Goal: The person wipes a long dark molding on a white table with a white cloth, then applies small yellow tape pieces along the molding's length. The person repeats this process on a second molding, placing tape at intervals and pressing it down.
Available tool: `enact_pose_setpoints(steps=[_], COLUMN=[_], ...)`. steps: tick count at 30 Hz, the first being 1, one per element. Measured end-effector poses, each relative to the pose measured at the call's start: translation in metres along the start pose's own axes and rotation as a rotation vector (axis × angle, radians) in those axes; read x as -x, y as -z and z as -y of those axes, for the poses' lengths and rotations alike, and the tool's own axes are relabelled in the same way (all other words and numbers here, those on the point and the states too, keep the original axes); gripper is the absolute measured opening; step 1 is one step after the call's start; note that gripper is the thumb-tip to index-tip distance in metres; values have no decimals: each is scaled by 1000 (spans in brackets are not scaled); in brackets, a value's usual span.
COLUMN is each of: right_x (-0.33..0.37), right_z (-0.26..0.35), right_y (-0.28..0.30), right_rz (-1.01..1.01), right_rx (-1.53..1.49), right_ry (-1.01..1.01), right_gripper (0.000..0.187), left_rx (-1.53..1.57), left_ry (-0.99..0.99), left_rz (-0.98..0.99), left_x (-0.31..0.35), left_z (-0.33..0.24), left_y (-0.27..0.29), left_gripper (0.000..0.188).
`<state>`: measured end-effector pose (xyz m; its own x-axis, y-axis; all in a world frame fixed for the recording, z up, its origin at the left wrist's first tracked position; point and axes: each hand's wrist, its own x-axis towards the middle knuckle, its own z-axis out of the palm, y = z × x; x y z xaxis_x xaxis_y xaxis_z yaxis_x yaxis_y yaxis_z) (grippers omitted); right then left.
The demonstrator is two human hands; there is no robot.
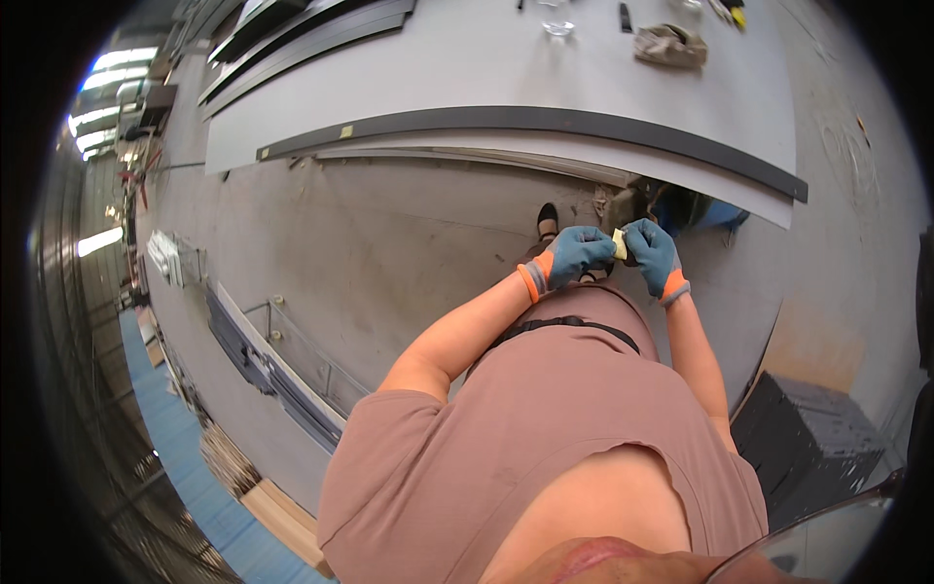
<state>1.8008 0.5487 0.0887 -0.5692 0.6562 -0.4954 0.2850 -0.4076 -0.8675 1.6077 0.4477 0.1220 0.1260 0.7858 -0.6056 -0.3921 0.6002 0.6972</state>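
Both of my hands wear blue-grey work gloves with orange and grey cuffs, and they meet in front of my waist. A small pale yellow piece (619,244), perhaps a sticker or label, shows between the fingertips. My left hand (581,255) pinches it from one side and my right hand (655,253) from the other. Something dark sits by the right fingertips, too small to name. Beyond the hands, a long dark grey bar (506,118) lies along the near edge of a white-topped table (467,73). Two small yellowish patches (347,131) mark its left part.
More dark profiles (311,44) are stacked at the table's far left. A crumpled beige cloth (671,47) and a clear glass or bottle (556,19) stand at the far side. Black crates (803,433) are on the right, a metal cart (277,360) on the left.
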Motion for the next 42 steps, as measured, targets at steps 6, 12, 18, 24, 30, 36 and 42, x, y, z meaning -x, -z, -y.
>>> enact_pose_setpoints(steps=[6,12,18,24,30,36,42], right_x=[-9,-38,-85,-134,-182,-260,-368], right_z=[26,42,45,88,111,126,112], right_y=[-59,-160,-290,-383,-430,-446,-403], right_rz=[131,231,321,212,255,-49,-191], right_rx=[61,83,58,487,375,-301,674], right_ry=[48,38,117,783,634,231,784], right_gripper=[23,23,23,20,21,28,25], left_rx=[-43,-109,-399,-933,-1186,-1370,-1666], left_ry=[-84,-227,-562,-1013,-1208,-1192,-1006], left_rz=[-160,-289,-459,-692,-773,-797,-945], left_x=[46,102,155,192,184,166,149], left_z=[8,6,11,-44,-94,-118,-133], left_y=[49,132,257,358,434,499,577], left_gripper=[21,16,10,11,14,13,11])
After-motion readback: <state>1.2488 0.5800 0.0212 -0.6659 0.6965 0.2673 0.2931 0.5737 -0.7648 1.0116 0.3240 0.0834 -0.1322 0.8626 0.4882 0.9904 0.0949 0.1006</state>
